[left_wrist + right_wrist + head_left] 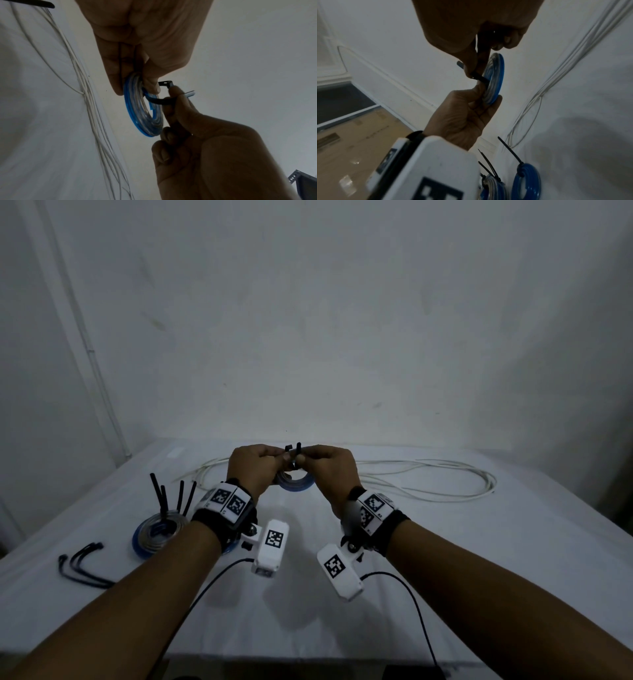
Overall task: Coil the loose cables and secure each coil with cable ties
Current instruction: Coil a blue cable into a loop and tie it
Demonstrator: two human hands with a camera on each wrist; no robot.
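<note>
A small blue and clear cable coil [295,485] is held up above the table's middle. My left hand [278,463] grips its upper rim between thumb and fingers, as the left wrist view shows on the coil [143,108]. A black cable tie [294,451] loops through the coil, with both ends sticking up. My right hand [305,461] pinches the tie [159,101] near its head. In the right wrist view the tie [480,78] crosses the coil [495,81] between the two hands.
Two tied blue coils [157,534] lie at the left with tie tails pointing up, also visible as tied coils [526,180]. Spare black ties [82,566] lie near the front left. A long loose white cable [428,481] sprawls across the table's back.
</note>
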